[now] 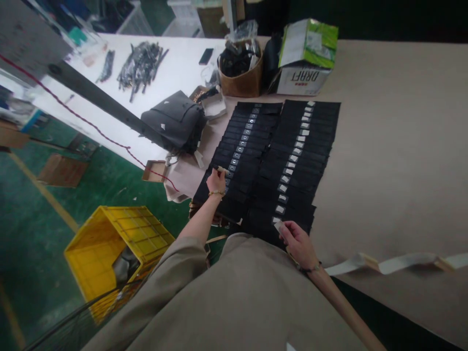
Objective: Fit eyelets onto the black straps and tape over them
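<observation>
Left hand [216, 181] pinches a small pale stick [220, 169] above rows of black strips [268, 156] on the worktop [387, 146]; right hand [299, 244] holds a white tag [278, 225].

Left hand [215, 180] reaches out (right hand [298, 243] pinches nearer the body).

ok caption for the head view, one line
Left hand on rows of black strips, right hand holding a white tag
</observation>
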Demonstrator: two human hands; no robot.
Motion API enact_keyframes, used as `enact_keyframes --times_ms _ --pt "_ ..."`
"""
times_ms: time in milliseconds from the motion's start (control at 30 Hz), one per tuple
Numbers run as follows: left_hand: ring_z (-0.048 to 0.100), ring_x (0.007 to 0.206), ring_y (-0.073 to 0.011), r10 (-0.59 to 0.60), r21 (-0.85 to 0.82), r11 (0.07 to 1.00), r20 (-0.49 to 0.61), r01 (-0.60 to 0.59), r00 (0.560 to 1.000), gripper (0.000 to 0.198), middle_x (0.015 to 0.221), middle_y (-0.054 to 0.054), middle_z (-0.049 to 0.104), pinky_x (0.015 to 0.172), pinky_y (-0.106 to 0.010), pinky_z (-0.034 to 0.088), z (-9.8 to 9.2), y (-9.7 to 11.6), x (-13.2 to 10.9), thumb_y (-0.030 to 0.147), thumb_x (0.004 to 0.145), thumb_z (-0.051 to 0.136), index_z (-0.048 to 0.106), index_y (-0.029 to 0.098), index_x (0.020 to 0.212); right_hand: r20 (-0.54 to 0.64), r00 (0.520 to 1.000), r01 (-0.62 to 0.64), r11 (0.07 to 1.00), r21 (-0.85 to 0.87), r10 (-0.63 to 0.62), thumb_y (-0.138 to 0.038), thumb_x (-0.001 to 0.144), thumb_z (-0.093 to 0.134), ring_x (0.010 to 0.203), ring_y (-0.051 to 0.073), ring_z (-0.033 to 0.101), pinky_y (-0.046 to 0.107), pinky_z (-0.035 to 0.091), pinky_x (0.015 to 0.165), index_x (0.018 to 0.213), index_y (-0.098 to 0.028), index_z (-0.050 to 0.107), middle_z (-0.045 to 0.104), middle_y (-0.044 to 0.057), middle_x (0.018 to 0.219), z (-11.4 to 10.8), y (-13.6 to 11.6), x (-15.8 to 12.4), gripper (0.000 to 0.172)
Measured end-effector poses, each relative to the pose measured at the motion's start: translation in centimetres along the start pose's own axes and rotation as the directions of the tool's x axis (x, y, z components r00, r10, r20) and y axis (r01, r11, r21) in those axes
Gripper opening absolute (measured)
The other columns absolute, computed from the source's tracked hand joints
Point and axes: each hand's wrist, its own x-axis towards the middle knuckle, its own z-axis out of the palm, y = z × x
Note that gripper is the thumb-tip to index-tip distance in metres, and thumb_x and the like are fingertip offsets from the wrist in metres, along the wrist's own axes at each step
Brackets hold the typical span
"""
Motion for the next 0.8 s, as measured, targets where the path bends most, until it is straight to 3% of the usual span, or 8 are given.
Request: enact_keyframes --times_ms 167,333,433,533,633,700,800 --pt "0.069 0.098 -0.0274 -0.018 -0.021 1.000 0.106 0.021 0.994 0.033 0.104 -0.013 0.074 0.082 -0.032 0.047 1.2 1.2 1.6 0.038 0.093 0.055 0.063 0.018 0.118 -0.041 0.999 -0.020 1.000 0.002 0.020 -0.064 0.086 0.054 0.062 0.015 0.054 0.028 0.046 0.058 0.095 -0.019 0.059 0.062 0.002 0.071 -0.3 0.0 -0.1 0.047" --pt "0.068 0.100 -0.0229 -0.054 -0.165 0.986 -0.085 0.040 0.995 0.029 0.109 -0.008 0.074 0.085 -0.030 0.048 -0.5 -1.0 -0.1 0.037 0.093 0.054 0.063 0.022 0.117 -0.067 0.997 -0.031 0.998 0.046 0.034 -0.066 0.084 0.056 0.062 0.015 0.055 0.027 0.047 0.057 0.093 -0.019 0.060 0.062 0.002 0.070 -0.1 0.2 -0.3 0.048" --pt "0.068 0.098 -0.0201 -0.027 -0.180 0.984 -0.115 0.006 0.993 0.026 0.108 -0.007 0.073 0.086 -0.027 0.048 -1.2 -2.8 -2.6 0.034 0.094 0.053 0.063 0.022 0.115 -0.065 0.997 -0.038 0.997 0.061 0.042 -0.066 0.083 0.056 0.061 0.015 0.054 0.027 0.046 0.057 0.093 -0.019 0.060 0.061 0.002 0.069 0.3 0.1 -0.2 0.048" --pt "0.068 0.099 -0.0216 0.011 -0.133 0.991 -0.039 -0.017 0.999 0.023 0.107 -0.009 0.073 0.087 -0.028 0.047 -0.8 -3.8 -4.5 0.033 0.095 0.052 0.064 0.020 0.110 -0.051 0.998 -0.043 0.997 0.056 0.046 -0.067 0.083 0.057 0.059 0.014 0.053 0.027 0.045 0.055 0.092 -0.019 0.060 0.061 0.001 0.068 0.6 0.0 -0.1 0.049" --pt "0.068 0.097 -0.0261 -0.058 -0.072 0.995 0.058 0.062 0.997 0.022 0.099 -0.012 0.073 0.085 -0.032 0.048 -0.5 -4.1 -4.8 0.033 0.093 0.055 0.063 0.017 0.107 -0.036 0.999 -0.026 0.999 0.043 0.027 -0.067 0.083 0.056 0.058 0.014 0.053 0.027 0.045 0.055 0.093 -0.019 0.061 0.062 0.002 0.068 0.8 0.2 -0.2 0.050" --pt "0.067 0.100 -0.0262 -0.092 -0.145 0.985 0.010 0.093 0.996 0.023 0.101 -0.012 0.072 0.087 -0.033 0.047 -0.7 -3.7 -4.7 0.033 0.092 0.055 0.062 0.018 0.108 -0.041 0.999 -0.012 0.999 0.040 0.014 -0.067 0.084 0.055 0.060 0.014 0.054 0.027 0.045 0.056 0.094 -0.019 0.061 0.062 0.002 0.069 0.6 0.3 -0.5 0.050" --pt "0.062 0.107 -0.0211 -0.177 -0.429 0.890 -0.013 0.154 0.984 0.021 0.110 -0.010 0.068 0.093 -0.031 0.045 -0.3 -1.3 -5.9 0.030 0.097 0.044 0.056 0.018 0.110 -0.049 0.999 -0.004 0.998 0.060 0.007 -0.068 0.083 0.056 0.061 0.015 0.057 0.027 0.047 0.057 0.092 -0.019 0.061 0.063 0.003 0.070 0.1 -0.3 -1.4 0.050"
